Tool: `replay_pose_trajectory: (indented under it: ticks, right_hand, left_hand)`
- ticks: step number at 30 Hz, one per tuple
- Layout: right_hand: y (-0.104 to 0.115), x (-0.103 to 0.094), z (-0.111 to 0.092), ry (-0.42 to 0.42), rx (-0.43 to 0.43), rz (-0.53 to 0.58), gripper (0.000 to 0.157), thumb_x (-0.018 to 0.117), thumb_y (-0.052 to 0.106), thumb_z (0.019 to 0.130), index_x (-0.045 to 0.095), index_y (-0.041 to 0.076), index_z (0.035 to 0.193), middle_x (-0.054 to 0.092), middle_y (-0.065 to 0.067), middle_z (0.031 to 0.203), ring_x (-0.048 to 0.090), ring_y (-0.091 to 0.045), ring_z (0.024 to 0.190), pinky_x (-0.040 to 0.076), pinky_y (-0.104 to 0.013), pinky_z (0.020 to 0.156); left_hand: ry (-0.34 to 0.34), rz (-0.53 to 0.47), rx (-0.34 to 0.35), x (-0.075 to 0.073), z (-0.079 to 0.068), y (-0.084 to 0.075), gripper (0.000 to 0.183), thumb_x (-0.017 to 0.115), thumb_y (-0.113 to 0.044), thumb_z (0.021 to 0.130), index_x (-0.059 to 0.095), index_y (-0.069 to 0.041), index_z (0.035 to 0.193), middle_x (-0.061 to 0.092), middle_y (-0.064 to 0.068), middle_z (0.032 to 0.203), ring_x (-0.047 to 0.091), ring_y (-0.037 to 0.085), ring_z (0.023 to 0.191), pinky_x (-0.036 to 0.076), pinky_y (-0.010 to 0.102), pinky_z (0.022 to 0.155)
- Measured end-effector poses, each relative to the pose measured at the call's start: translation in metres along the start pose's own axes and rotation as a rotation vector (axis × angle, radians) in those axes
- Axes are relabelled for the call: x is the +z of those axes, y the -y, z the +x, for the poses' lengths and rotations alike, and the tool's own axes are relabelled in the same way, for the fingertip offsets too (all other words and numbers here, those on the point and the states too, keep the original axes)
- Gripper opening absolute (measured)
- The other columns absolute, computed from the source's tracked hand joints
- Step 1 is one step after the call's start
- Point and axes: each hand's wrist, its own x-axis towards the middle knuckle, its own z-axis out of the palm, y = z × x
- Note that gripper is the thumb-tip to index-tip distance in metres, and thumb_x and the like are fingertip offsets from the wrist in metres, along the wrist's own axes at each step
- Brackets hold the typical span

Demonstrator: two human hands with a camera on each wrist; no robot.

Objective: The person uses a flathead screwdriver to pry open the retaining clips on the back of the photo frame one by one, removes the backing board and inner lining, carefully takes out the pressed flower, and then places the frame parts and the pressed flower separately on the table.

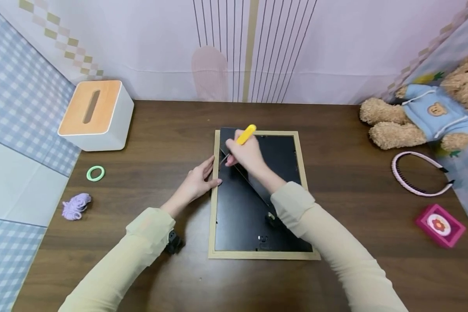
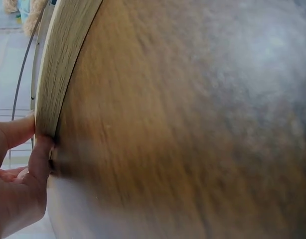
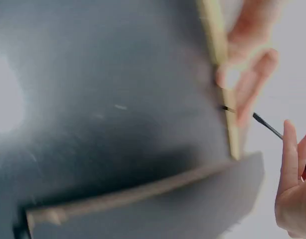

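A picture frame point(image 1: 265, 255) with a pale wooden rim lies back side up on the table. Its black backing point(image 1: 234, 221) carries a black stand flap point(image 1: 228, 133), which slants across and reaches past the top rim. My left hand point(image 1: 196, 181) pinches the left rim, thumb on top and fingers along the outer side; the left wrist view shows this grip on the wooden edge point(image 2: 63, 64). My right hand point(image 1: 249, 154) holds a yellow-handled screwdriver point(image 1: 246, 134), its thin shaft pointing down toward the upper left rim. In the right wrist view the flat tip point(image 3: 255, 116) appears near that rim.
A tissue box point(image 1: 89, 112) stands at the back left, with a green ring point(image 1: 95, 167) and purple yarn bundle point(image 1: 76, 206) nearer. On the right are a teddy bear point(image 1: 437, 108), a pink headband point(image 1: 399, 177) and a magenta box point(image 1: 425, 221). A patterned cloth point(image 1: 140, 43) hangs behind.
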Motion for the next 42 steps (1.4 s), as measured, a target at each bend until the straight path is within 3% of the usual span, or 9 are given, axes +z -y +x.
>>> replay_pose_trajectory:
  ticks: [6,11,16,18,22,25,28,37,42]
  right_hand:
    - [0.013,-0.052,-0.002,-0.088,0.029,0.288,0.018,0.048,0.0,0.084,0.038,0.007,0.07,0.056,-0.002,0.045,0.058,-0.011,0.037,0.053,-0.031,0.043]
    - [0.013,-0.109,-0.016,-0.178,0.044,0.431,0.018,0.049,0.001,0.086,0.041,0.007,0.071,0.06,-0.003,0.047,0.059,-0.01,0.039,0.054,-0.028,0.045]
    - [0.008,-0.152,-0.036,-0.213,0.022,0.522,0.022,0.047,0.0,0.088,0.044,0.009,0.068,0.061,-0.004,0.047,0.06,-0.01,0.041,0.055,-0.027,0.048]
    - [0.005,-0.158,-0.041,-0.207,0.024,0.535,0.023,0.046,0.0,0.089,0.044,0.009,0.068,0.062,-0.005,0.048,0.06,-0.01,0.042,0.055,-0.027,0.049]
    - [0.002,-0.154,-0.044,-0.165,0.055,0.507,0.02,0.047,0.003,0.09,0.045,0.009,0.071,0.063,-0.004,0.051,0.061,-0.01,0.044,0.056,-0.026,0.052]
    - [0.0,-0.146,-0.045,-0.135,0.083,0.458,0.017,0.049,0.005,0.091,0.045,0.008,0.075,0.064,-0.003,0.053,0.061,-0.009,0.045,0.056,-0.026,0.054]
    - [-0.004,-0.143,-0.047,-0.132,0.1,0.438,0.016,0.048,0.005,0.092,0.044,0.008,0.077,0.064,-0.002,0.053,0.061,-0.009,0.044,0.056,-0.025,0.053]
    - [-0.009,-0.15,-0.049,-0.149,0.112,0.455,0.015,0.047,0.005,0.092,0.044,0.008,0.078,0.063,-0.002,0.053,0.059,-0.008,0.043,0.056,-0.025,0.053]
    - [-0.001,-0.159,-0.048,-0.15,0.067,0.477,0.014,0.046,0.005,0.092,0.046,0.008,0.078,0.064,-0.003,0.053,0.059,-0.008,0.043,0.056,-0.025,0.053]
  left_hand:
    - [-0.069,-0.01,-0.031,0.01,-0.006,0.001,0.075,0.062,-0.007,0.087,0.018,-0.005,0.148,0.028,0.017,0.149,0.033,0.025,0.137,0.028,0.035,0.113]
    - [-0.19,0.015,-0.041,0.036,-0.035,0.004,0.081,0.064,-0.009,0.085,0.013,-0.001,0.148,0.029,0.02,0.147,0.035,0.028,0.135,0.021,0.04,0.115]
    - [-0.23,0.042,0.082,0.05,-0.066,-0.007,0.093,0.064,-0.015,0.087,-0.004,-0.003,0.149,-0.002,0.022,0.155,0.023,0.036,0.14,0.024,0.049,0.113]
    - [-0.222,0.115,0.182,0.043,-0.057,-0.017,0.091,0.062,-0.021,0.089,-0.004,-0.008,0.15,-0.013,0.02,0.155,0.011,0.038,0.143,0.02,0.053,0.114]
    - [-0.09,0.381,0.316,0.017,-0.006,-0.039,0.069,0.052,-0.027,0.095,0.014,-0.011,0.15,0.004,0.022,0.155,0.005,0.041,0.143,0.015,0.057,0.114]
    - [0.013,0.538,0.276,0.004,0.029,-0.045,0.053,0.052,-0.026,0.095,0.036,-0.007,0.142,0.037,0.022,0.146,0.035,0.038,0.135,0.031,0.052,0.11]
    - [0.014,0.624,0.191,-0.002,0.047,-0.041,0.045,0.059,-0.029,0.091,0.054,-0.007,0.13,0.057,0.015,0.129,0.053,0.031,0.12,0.046,0.046,0.097]
    - [-0.134,0.53,0.053,-0.007,0.047,-0.023,0.026,0.065,-0.035,0.086,0.07,-0.012,0.097,0.069,0.007,0.101,0.064,0.027,0.091,0.051,0.043,0.071]
    - [-0.189,0.561,0.012,-0.016,0.038,-0.017,0.024,0.063,-0.035,0.087,0.067,-0.012,0.093,0.069,0.008,0.096,0.064,0.031,0.085,0.048,0.041,0.065]
